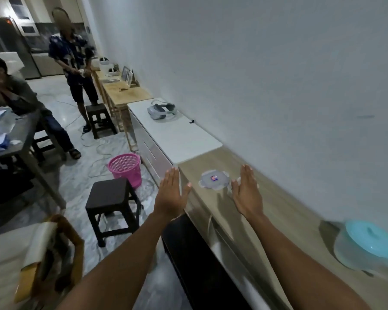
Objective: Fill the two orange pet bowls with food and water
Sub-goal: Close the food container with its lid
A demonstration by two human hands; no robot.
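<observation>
Both my arms stretch forward over a long wooden counter (267, 211) that runs along a white wall. My left hand (171, 193) is held flat with straight fingers above the counter's front edge and holds nothing. My right hand (246, 193) is likewise flat and empty, just right of a clear lidded food container (214, 180) that lies on the counter between the two hands. A round clear container with a light blue lid (365, 245) stands on the counter at the far right. No orange pet bowl is in view.
A dark stool (112, 198) and a pink basket (126, 167) stand on the floor to the left. A white headset (161, 109) lies on a white cabinet further along. Two people are at the far left, one standing, one seated at a table (16, 148).
</observation>
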